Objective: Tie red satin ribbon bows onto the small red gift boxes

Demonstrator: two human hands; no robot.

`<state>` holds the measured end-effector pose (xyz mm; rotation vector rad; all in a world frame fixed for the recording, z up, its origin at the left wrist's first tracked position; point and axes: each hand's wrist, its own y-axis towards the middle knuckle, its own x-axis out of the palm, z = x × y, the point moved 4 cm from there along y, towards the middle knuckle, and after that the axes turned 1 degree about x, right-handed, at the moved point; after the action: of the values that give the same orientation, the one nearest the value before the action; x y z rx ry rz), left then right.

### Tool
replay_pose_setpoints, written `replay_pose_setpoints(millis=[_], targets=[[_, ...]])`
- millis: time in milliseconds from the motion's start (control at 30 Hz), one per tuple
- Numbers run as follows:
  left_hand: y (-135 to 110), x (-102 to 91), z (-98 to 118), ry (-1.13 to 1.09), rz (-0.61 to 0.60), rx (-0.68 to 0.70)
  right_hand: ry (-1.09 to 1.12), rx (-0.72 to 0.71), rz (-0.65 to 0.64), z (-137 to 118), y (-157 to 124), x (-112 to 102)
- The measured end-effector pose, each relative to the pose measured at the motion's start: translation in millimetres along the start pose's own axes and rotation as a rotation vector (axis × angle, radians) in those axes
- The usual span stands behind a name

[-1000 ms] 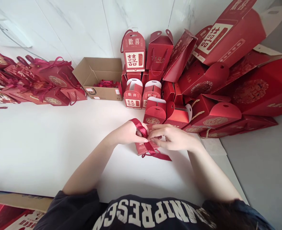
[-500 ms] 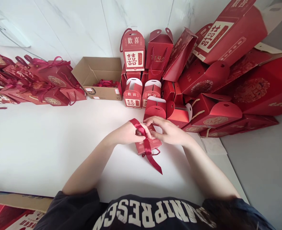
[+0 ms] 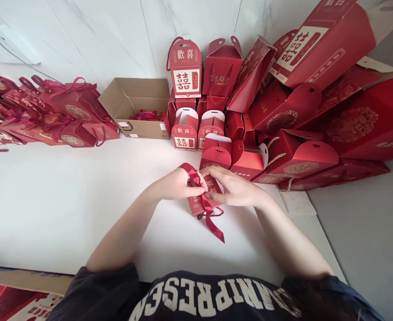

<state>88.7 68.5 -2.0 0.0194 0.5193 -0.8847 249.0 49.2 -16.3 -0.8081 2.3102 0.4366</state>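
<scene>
A small red gift box (image 3: 199, 205) rests on the white table, partly covered by my hands. Dark red satin ribbon (image 3: 213, 225) runs over its top, one tail hanging down toward me past a twisted cord handle (image 3: 219, 211). My left hand (image 3: 178, 183) pinches the ribbon from the left, and a length of it loops over the back of those fingers. From the other side my right hand (image 3: 231, 185) meets it, thumb and fingers closed in on the ribbon at the middle of the box. The exact point of its grip is partly hidden.
Behind my hands stand several red gift boxes (image 3: 186, 67), stacked and leaning toward the right wall. An open cardboard box (image 3: 143, 130) holds red ribbon pieces (image 3: 148, 116). At the far left are several boxes tied with ribbon bows (image 3: 76, 104). A tiled wall closes the back.
My right thumb and fingers have moved down and in, closing on the ribbon at the box's middle. The hanging ribbon tail has shifted slightly left and bent. The left hand stays nearly in place.
</scene>
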Motion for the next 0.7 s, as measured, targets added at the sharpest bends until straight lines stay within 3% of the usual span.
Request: replay_pose_setpoints(millis=[333, 533, 700], targets=[[-1.2, -1.3, -1.2, -0.001, 0.018, -0.034, 0.026, -0.026, 0.004, 0.6, 0.2, 2.9], [2.2, -1.3, -9.9, -0.268, 0.08, -0.171, 0.027, 0.027, 0.085, -1.1, -3.8, -6.3], [4.6, 0.6, -13.6, -0.429, 0.101, -0.205, -0.259, 0.096, 0.221, -18.9, -9.2, -5.3]])
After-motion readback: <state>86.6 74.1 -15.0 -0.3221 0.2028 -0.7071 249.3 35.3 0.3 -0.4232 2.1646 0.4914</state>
